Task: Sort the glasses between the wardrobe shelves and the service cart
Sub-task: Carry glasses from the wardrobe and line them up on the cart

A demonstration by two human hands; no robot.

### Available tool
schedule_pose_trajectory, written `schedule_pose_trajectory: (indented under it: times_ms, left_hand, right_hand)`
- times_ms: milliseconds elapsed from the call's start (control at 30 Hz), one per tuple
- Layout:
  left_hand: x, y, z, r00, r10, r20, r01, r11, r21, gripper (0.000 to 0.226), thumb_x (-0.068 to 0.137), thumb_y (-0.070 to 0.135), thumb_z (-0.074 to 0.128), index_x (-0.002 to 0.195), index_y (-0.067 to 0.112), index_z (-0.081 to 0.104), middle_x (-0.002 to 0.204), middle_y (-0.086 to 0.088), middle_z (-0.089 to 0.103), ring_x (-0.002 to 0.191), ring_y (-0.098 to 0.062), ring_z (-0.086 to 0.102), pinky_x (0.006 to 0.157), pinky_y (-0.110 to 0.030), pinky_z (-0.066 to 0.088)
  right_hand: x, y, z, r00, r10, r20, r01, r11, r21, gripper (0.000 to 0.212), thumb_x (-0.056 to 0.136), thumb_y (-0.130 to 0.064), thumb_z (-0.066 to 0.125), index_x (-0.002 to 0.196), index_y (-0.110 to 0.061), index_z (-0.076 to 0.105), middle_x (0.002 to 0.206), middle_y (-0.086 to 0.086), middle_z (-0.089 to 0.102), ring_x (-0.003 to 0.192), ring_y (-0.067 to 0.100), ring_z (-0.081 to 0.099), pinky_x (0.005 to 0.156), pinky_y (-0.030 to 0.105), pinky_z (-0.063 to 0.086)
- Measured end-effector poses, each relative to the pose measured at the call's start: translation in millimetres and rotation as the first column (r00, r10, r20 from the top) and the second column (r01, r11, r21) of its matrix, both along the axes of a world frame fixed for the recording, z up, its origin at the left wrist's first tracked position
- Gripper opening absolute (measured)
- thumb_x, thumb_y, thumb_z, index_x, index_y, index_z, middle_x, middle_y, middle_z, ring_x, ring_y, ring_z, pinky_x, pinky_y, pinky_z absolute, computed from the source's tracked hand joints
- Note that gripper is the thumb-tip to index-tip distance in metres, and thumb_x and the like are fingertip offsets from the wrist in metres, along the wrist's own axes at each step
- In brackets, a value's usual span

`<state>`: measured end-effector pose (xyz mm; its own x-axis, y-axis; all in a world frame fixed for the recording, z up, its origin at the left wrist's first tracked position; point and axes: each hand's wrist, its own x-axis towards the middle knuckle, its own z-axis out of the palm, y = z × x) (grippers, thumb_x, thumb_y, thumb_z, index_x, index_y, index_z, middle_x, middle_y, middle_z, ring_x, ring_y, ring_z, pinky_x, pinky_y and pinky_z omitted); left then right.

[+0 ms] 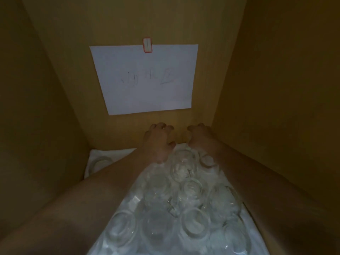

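Deep inside the dim wardrobe shelf (pixel 55 126), clear glasses (pixel 182 196) crowd together, blurred, while the left hand (pixel 158 138) and right hand (pixel 200 135) curl fingers around something indistinct.

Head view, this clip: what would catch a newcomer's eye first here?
First the white paper sheet, fixed by a red-edged label to the back wall of the wooden compartment, with faint handwriting too dim to read. Below it, both hands reach to the rear: the left hand and right hand, fingers curled at the back. Between the forearms, clear glasses crowd a white liner.
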<state>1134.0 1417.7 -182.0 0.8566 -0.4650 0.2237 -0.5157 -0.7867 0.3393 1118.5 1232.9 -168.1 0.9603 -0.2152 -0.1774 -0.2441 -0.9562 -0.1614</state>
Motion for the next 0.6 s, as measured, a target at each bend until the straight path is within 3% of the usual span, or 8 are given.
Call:
schedule_pose_trajectory:
  times_ms: [100,267,333,467,600]
  left_hand:
    - [5.6,-4.0,-4.4,1.000,-0.006,-0.013,0.006,1.000,0.013,0.062,0.091,0.045,0.065,0.148,0.026,0.047,0.151,-0.009,0.044,0.135,-0.030,0.039,0.107,-0.043,0.040]
    - [17.4,0.8,-3.3,1.000,0.016,-0.017,-0.015,0.998,0.068,0.062,0.092,0.044,0.064,0.148,0.026,0.046,0.150,-0.007,0.044,0.135,-0.029,0.038,0.107,-0.044,0.041]
    - [22.0,5.7,-0.8,0.999,0.031,-0.028,-0.028,0.996,0.086,0.062,0.091,0.044,0.065,0.148,0.025,0.046,0.150,-0.008,0.044,0.136,-0.029,0.037,0.109,-0.045,0.040]
    - [26.7,16.3,4.4,0.997,0.068,-0.042,-0.064,0.994,0.084,0.062,0.091,0.043,0.065,0.148,0.025,0.046,0.151,-0.008,0.043,0.138,-0.029,0.035,0.108,-0.043,0.041]
    - [24.9,20.9,8.4,0.995,0.076,-0.063,-0.072,0.995,0.067,0.063,0.091,0.043,0.065,0.148,0.025,0.045,0.152,-0.008,0.043,0.138,-0.030,0.035,0.108,-0.041,0.041]
  right_hand:
    - [10.9,-6.0,-2.1,0.993,0.047,-0.113,-0.045,0.999,0.019,0.060,0.088,-0.015,0.066,0.146,-0.018,0.049,0.140,0.012,0.049,0.122,0.032,0.055,0.098,0.038,0.053]
    - [25.8,-5.6,4.9,0.957,0.090,-0.277,-0.087,0.996,0.023,0.083,0.080,-0.008,0.081,0.152,-0.008,0.040,0.147,0.013,0.048,0.126,0.030,0.056,0.097,0.040,0.055]
    - [26.4,-6.1,5.6,0.947,0.104,-0.303,-0.109,0.994,0.001,0.090,0.079,-0.009,0.084,0.155,-0.008,0.035,0.152,0.014,0.044,0.131,0.030,0.052,0.099,0.039,0.054]
    - [25.8,-4.9,7.3,0.954,0.100,-0.282,-0.119,0.992,-0.048,0.080,0.081,-0.013,0.083,0.150,-0.007,0.043,0.150,0.014,0.046,0.132,0.030,0.052,0.104,0.039,0.050]
    - [18.5,-2.0,18.7,0.944,0.091,-0.317,-0.103,0.994,-0.022,0.089,0.083,-0.015,0.083,0.156,-0.009,0.033,0.157,0.013,0.038,0.138,0.028,0.047,0.108,0.038,0.047]
